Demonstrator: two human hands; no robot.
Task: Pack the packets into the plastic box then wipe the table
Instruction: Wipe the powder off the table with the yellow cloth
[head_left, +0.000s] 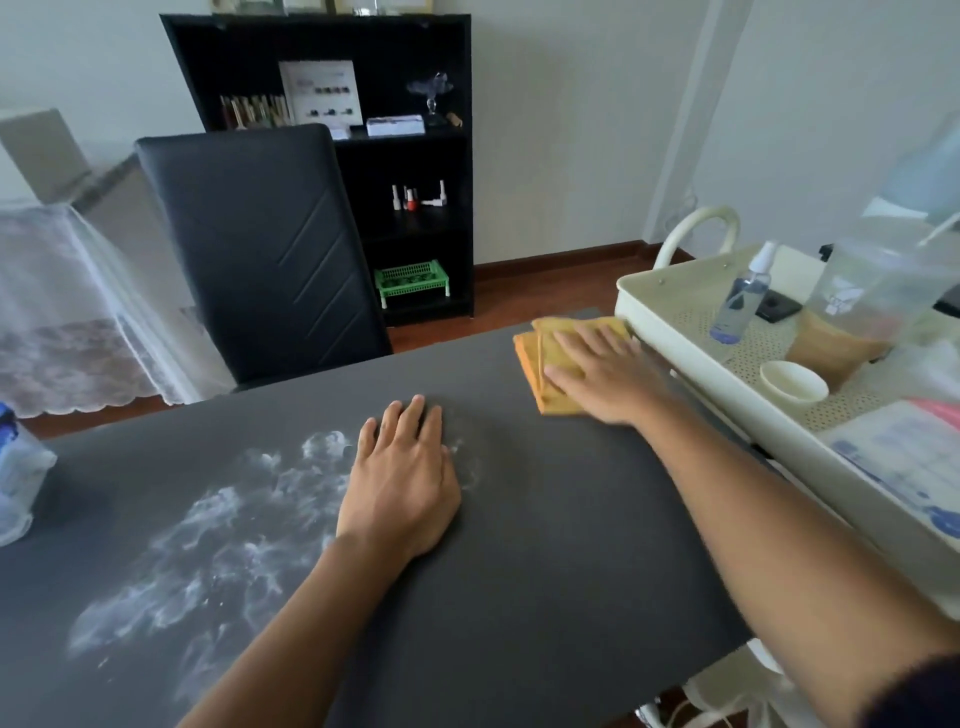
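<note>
A dark grey table (545, 545) fills the lower view, with white powder smears (223, 535) across its left half. My left hand (400, 478) lies flat on the table at the right edge of the smears, fingers straight. A folded yellow cloth (553, 351) sits at the table's far right corner, and my right hand (602, 374) presses flat on it. A clear plastic box (15, 473) shows partly at the left edge. Packets (904, 457) lie in the cart on the right.
A cream cart (675, 332) stands against the table's right side, holding a spray bottle (743, 296), a clear jug (872, 306) and a small white bowl (792, 382). A black chair (260, 249) faces the far edge. A black shelf (415, 156) is behind.
</note>
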